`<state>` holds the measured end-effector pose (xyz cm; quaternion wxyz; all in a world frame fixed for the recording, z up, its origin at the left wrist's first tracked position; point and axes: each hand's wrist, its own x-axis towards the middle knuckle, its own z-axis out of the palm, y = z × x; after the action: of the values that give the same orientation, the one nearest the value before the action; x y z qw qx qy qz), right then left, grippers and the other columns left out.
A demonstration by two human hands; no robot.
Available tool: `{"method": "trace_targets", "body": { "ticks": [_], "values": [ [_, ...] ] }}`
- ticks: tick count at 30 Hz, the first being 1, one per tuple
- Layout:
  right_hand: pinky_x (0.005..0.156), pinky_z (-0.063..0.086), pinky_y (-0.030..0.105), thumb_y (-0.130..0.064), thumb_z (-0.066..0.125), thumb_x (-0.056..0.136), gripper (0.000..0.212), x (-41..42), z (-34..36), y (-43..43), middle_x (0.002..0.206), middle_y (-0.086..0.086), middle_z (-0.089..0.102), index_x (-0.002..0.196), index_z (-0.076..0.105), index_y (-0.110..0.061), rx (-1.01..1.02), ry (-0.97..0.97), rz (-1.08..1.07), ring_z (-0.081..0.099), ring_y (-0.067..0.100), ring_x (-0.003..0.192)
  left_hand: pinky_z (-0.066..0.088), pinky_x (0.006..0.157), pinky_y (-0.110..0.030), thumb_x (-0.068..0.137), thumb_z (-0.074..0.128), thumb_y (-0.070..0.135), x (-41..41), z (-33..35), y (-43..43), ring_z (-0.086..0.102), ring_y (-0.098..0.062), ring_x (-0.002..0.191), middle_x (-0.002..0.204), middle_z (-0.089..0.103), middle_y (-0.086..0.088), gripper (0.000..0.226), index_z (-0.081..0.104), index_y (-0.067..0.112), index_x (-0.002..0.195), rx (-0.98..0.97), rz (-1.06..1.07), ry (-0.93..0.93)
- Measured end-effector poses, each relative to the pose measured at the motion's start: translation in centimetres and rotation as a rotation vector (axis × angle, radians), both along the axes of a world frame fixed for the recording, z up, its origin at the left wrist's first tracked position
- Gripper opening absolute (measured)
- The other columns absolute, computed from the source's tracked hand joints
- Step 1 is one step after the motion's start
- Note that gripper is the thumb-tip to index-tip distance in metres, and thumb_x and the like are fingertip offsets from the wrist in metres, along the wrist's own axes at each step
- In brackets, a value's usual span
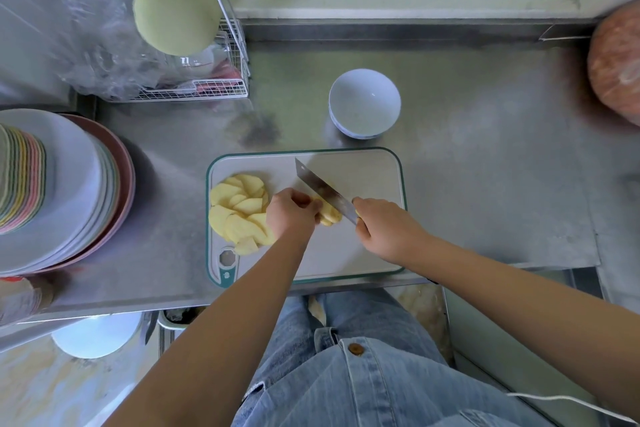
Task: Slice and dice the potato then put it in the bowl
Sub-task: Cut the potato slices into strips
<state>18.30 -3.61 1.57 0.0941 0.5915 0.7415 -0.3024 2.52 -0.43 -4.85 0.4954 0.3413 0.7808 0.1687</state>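
Potato piece (330,215): lies between both hands, on the cutting board (363,253)
Left hand (291,215): fingers curled, gripping it from the left; nearer
Right hand (384,229): fingers wrapped round the knife (325,192); blade angled across it

Left hand (292,215) steadies potato (330,215); right hand (384,227) holds knife (323,191).
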Motion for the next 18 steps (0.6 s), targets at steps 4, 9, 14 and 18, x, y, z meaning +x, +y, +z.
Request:
{"method": "trace_targets", "body": {
  "ticks": [4, 9, 14, 18],
  "values": [
    [0.057, 0.027, 0.029, -0.011, 0.039, 0.094, 0.012, -0.7, -1.0, 0.3, 0.078, 0.003, 0.041, 0.088, 0.03, -0.015, 0.019, 0.003, -0.011, 0.042, 0.023, 0.065, 0.06, 0.07, -0.038, 0.078, 0.079, 0.014, 0.0, 0.1, 0.2, 0.071, -0.02, 0.063, 0.076, 0.071, -0.003, 0.016, 0.063, 0.013, 0.082, -0.006, 0.009, -0.027],
    [0.057, 0.03, 0.031, -0.012, 0.044, 0.094, 0.004, -0.2, -2.5, -0.6, 0.079, 0.002, 0.04, 0.091, 0.042, -0.01, 0.062, 0.103, -0.053, 0.043, 0.023, 0.061, 0.06, 0.07, -0.037, 0.078, 0.079, 0.016, 0.1, 0.1, 0.0, 0.071, -0.02, 0.065, 0.077, 0.071, -0.003, 0.016, 0.063, 0.014, 0.082, 0.011, 0.006, -0.017],
    [0.055, 0.027, 0.031, -0.01, 0.046, 0.093, 0.018, 0.2, -2.4, -0.3, 0.067, -0.003, 0.035, 0.081, 0.033, -0.014, 0.072, 0.148, -0.091, 0.036, 0.022, 0.057, 0.06, 0.071, -0.038, 0.076, 0.081, 0.018, 0.0, 0.2, -0.1, 0.071, -0.02, 0.068, 0.075, 0.071, -0.001, 0.018, 0.062, 0.017, 0.079, 0.015, 0.011, -0.011],
    [0.049, 0.02, 0.03, -0.011, 0.044, 0.093, 0.023, 0.3, -1.4, 0.1, 0.062, -0.008, 0.028, 0.076, 0.029, -0.015, 0.085, 0.148, -0.1, 0.029, 0.008, 0.052, 0.06, 0.07, -0.039, 0.071, 0.084, 0.02, -0.1, 0.2, -0.2, 0.071, -0.021, 0.068, 0.073, 0.072, 0.0, 0.022, 0.063, 0.018, 0.078, -0.001, 0.058, -0.024]
  ]
}}
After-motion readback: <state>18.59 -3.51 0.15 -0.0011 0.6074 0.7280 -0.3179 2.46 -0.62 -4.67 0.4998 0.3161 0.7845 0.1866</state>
